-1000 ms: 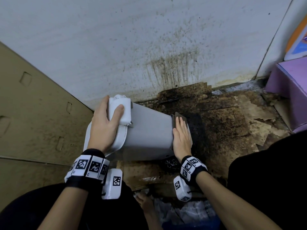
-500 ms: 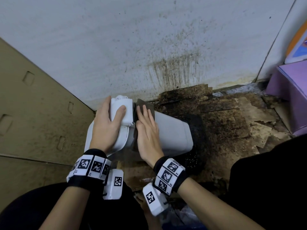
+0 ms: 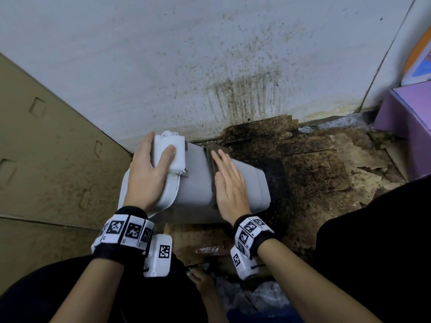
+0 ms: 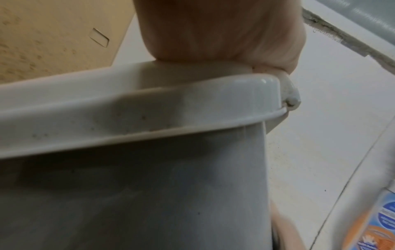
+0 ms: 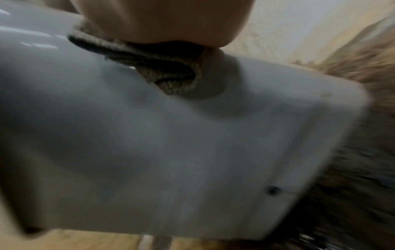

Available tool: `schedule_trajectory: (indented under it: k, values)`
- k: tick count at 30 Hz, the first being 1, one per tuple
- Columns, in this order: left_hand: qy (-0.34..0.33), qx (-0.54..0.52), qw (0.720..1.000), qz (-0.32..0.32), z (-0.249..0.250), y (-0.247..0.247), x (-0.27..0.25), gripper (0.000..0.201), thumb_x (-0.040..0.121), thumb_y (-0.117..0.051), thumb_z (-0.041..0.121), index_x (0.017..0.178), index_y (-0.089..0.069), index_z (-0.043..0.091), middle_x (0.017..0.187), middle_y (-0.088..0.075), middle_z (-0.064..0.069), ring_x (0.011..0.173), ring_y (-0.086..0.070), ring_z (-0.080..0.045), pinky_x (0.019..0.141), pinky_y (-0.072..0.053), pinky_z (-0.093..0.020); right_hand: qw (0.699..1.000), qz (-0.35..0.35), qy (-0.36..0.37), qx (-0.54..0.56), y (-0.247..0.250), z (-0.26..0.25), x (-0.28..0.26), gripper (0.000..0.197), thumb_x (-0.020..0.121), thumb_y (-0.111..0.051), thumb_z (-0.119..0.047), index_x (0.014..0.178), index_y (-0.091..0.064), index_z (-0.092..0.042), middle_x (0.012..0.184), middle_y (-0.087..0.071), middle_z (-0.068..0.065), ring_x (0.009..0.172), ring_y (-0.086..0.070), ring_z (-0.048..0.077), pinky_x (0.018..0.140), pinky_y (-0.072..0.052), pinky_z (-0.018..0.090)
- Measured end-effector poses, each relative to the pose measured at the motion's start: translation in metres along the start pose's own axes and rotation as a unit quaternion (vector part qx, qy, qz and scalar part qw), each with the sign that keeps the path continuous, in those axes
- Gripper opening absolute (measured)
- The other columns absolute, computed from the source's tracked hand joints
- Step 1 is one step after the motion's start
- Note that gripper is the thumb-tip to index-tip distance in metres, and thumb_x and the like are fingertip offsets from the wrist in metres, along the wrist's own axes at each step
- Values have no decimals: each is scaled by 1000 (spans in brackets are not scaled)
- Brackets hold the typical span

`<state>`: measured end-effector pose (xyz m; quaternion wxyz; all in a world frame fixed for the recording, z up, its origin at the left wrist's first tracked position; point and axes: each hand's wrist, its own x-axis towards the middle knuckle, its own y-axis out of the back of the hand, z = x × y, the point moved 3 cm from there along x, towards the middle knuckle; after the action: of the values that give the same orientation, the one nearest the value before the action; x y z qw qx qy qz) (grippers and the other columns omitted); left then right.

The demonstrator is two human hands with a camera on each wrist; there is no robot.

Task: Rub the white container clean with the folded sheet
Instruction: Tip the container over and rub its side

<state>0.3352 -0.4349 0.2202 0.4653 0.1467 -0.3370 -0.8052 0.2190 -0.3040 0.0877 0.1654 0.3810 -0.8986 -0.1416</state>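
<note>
The white container (image 3: 198,183) lies on its side on the floor, lid end to the left. My left hand (image 3: 149,176) grips the white block on the lid, thumb curled over its top; the left wrist view shows the palm (image 4: 213,30) against the lid rim (image 4: 149,104). My right hand (image 3: 229,185) lies flat, fingers straight, on the folded brown sheet (image 3: 215,150) and presses it onto the middle of the container's upper side. The right wrist view, blurred, shows the sheet (image 5: 162,67) bunched under the palm (image 5: 162,18) on the grey-white wall (image 5: 192,152).
A large cardboard box (image 3: 46,159) stands close on the left. The white wall (image 3: 233,66) behind is stained dark. Soggy, dirty cardboard (image 3: 314,171) covers the floor to the right. A purple box (image 3: 408,113) sits at the far right. A bare foot (image 3: 203,280) shows below.
My right hand slid the sheet from the container's bottom end up to the lid, and has now come back to the middle. The left hand kept its grip.
</note>
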Motion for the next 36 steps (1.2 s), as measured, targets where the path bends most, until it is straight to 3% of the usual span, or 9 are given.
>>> schedule_trajectory:
  k: [3,9,18,22,27,29,36]
  values:
    - [6,-10,1000,2,0,2,0,92,81,-46,74,157,-36,23,157,-45,3,143,-42,-15,119,-33,-47,999,-11,-39,0,10,41,-9,51,107,-23,-31,158,-26,-35,167,-18,-14,154,-9,1,125,-12,31]
    - [10,-17,1000,6,0,1,1,90,80,-48,74,155,-40,23,155,-47,2,141,-44,-16,119,-34,-47,988,-10,-155,-3,29,107,-23,56,104,-16,-39,158,-24,-33,168,-15,-13,154,-8,4,127,-13,41]
    - [11,-15,1000,4,2,1,-1,91,81,-46,74,156,-37,23,157,-44,3,142,-42,-16,119,-33,-48,977,-16,-208,50,25,93,-21,52,109,-24,-23,160,-17,-28,170,-6,-6,155,-1,5,127,1,32]
    - [7,4,1000,-5,6,-4,-1,88,85,-46,69,157,-35,21,158,-43,2,143,-40,-18,120,-32,-46,983,-26,-175,49,13,54,-13,61,99,-16,-38,160,-13,-29,169,-4,-10,150,4,-4,127,-2,37]
    - [3,15,1000,-3,8,-2,-1,80,90,-46,60,157,-33,18,159,-40,-1,145,-38,-19,120,-29,-40,996,-52,-45,57,-8,-31,5,58,104,-18,-36,161,-16,-30,169,-6,-14,151,4,-6,113,10,9]
    - [-3,23,1000,-2,8,-2,-2,78,92,-46,58,157,-33,17,160,-40,-3,146,-37,-20,120,-28,-39,996,-57,-17,66,-14,-53,9,54,107,-18,-35,161,-17,-31,169,-7,-13,153,3,-3,110,11,5]
    - [-4,9,1000,-2,5,-4,-4,91,83,-44,73,156,-35,21,158,-43,1,144,-40,-16,120,-32,-44,999,-31,36,17,-8,-45,3,50,110,-23,-32,160,-20,-30,168,-14,-13,154,-6,0,124,-11,30]
